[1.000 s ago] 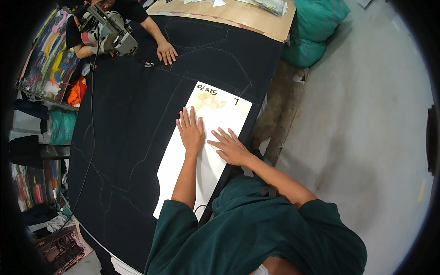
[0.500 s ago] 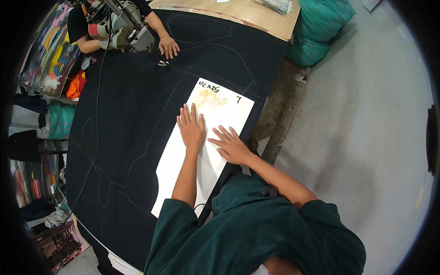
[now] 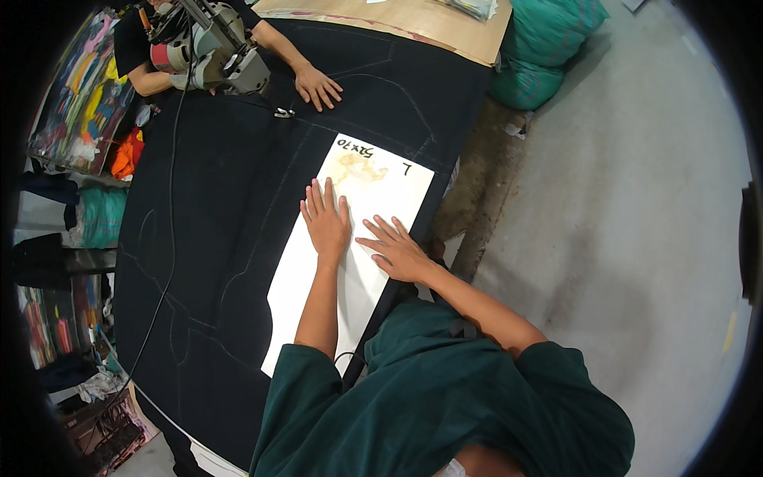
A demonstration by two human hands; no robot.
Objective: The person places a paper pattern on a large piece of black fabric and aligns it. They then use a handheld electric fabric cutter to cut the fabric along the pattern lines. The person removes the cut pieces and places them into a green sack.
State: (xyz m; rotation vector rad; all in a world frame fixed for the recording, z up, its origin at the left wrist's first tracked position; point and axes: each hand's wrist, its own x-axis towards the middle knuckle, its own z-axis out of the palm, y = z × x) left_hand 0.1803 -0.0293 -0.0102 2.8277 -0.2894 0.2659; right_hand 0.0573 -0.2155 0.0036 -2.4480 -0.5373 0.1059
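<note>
A white card pattern piece (image 3: 306, 294) with handwriting and a brownish stain at its far end lies on black fabric (image 3: 199, 230). My left hand (image 3: 325, 226) rests flat on the pattern's middle, fingers stretched toward the far end. To its right, my right hand (image 3: 397, 250) lies spread on the pattern near the right edge. Pale chalk outlines mark the fabric around it. Across the table, a co-worker grips a fabric cutting machine (image 3: 238, 71) with a gloved hand (image 3: 191, 71). That person's other hand (image 3: 318, 86) presses flat on the fabric.
A dark cable (image 3: 172, 183) runs from the cutting machine across the fabric's left side. Brown board (image 3: 397, 17) covers the table's far end. Green sacks (image 3: 548, 48) stand at the far right, beside grey floor (image 3: 620, 238). Shelves of folded colored cloth (image 3: 83, 95) line the left.
The co-worker's bare hand has slid right along the fabric, away from the cutting machine. My hands keep their places on the pattern, while the whole view has shifted slightly.
</note>
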